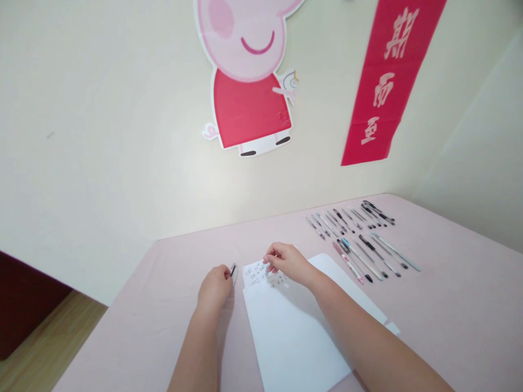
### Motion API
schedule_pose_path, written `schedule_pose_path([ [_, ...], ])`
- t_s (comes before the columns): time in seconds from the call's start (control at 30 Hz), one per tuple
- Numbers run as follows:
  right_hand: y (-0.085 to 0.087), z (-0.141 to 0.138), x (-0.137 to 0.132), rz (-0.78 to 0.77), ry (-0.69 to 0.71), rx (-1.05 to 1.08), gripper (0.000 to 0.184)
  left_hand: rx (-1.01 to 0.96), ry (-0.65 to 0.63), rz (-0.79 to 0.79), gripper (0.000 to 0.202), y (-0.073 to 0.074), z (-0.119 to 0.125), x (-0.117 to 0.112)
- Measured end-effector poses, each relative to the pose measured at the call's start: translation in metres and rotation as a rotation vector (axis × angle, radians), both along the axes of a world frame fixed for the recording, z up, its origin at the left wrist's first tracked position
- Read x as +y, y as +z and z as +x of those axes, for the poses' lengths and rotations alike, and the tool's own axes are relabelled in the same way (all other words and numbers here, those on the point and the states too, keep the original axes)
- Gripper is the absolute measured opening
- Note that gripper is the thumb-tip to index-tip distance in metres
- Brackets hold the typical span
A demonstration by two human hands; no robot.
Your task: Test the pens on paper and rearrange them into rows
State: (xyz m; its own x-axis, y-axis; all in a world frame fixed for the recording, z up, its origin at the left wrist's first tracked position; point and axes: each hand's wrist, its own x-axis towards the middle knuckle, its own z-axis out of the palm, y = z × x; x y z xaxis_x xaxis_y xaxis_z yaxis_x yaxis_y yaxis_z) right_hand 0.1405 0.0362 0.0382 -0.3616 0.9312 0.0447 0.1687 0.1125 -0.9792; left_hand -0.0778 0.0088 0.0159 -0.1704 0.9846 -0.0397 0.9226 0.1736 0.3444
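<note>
My left hand [214, 286] rests on the table left of the papers, its fingers closed on a small black-and-clear pen part [233, 269]; its full shape is hidden by the fingers. Over the top of the papers, my right hand [286, 261] is closed in a pinch. Something pale shows below its fingertips, too blurred to name. Beneath that hand lies a sheet with handwriting [252, 275], mostly covered by blank white paper [294, 332]. My right forearm crosses the paper's right side.
Two rows of pens lie on the right of the table: a back row [337, 219] and a front row with a pink pen [348, 262] and a light-blue pen [396, 251]. A pink cloth [171, 305] covers the table. Behind stands a wall with a pig cutout [253, 106] and a red banner [388, 92].
</note>
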Motion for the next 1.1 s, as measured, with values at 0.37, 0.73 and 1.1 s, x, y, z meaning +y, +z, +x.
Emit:
schedule_pose_path([
  [0.37, 0.001, 0.001, 0.0, 0.011, 0.059, 0.061, 0.015, -0.117, 0.057, 0.059, 0.013, 0.005, 0.002, 0.0],
  [0.73, -0.002, 0.002, 0.001, 0.077, 0.034, -0.014, 0.01, -1.137, 0.057, -0.004, 0.023, 0.036, 0.024, -0.008],
  [1.1, -0.007, 0.008, 0.011, 0.32, -0.106, -0.15, 0.013, -1.465, -0.324, -0.282, 0.014, 0.06, 0.039, -0.026],
])
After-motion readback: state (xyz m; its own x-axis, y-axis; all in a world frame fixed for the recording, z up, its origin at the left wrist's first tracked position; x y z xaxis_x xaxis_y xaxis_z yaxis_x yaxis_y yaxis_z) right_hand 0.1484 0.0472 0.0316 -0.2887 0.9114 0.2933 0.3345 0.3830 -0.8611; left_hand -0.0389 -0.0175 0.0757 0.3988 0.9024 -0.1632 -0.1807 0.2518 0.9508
